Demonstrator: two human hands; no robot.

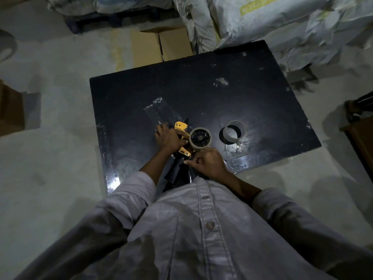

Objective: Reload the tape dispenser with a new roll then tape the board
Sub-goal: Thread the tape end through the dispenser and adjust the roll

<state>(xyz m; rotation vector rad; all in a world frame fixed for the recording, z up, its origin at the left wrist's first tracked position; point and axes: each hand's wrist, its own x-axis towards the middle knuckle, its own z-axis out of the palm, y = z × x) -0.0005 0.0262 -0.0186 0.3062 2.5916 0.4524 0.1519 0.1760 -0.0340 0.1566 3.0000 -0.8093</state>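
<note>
Reload step nearing done — new roll [199, 140] sitting on the dispenser [182, 136] above the board [242, 93]. Left hand [171, 138] gripping the yellow frame; right hand [207, 162] pinching at the tape end — threading comes next.

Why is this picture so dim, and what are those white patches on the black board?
Head view: the room is poorly lit, so corners fall into shadow; the white patches are glare off the glossy board, strongest near its front edge and beside the empty core. The wide lens bends the board's edges and stretches the shirt; the hands and dispenser look slightly soft.
</note>
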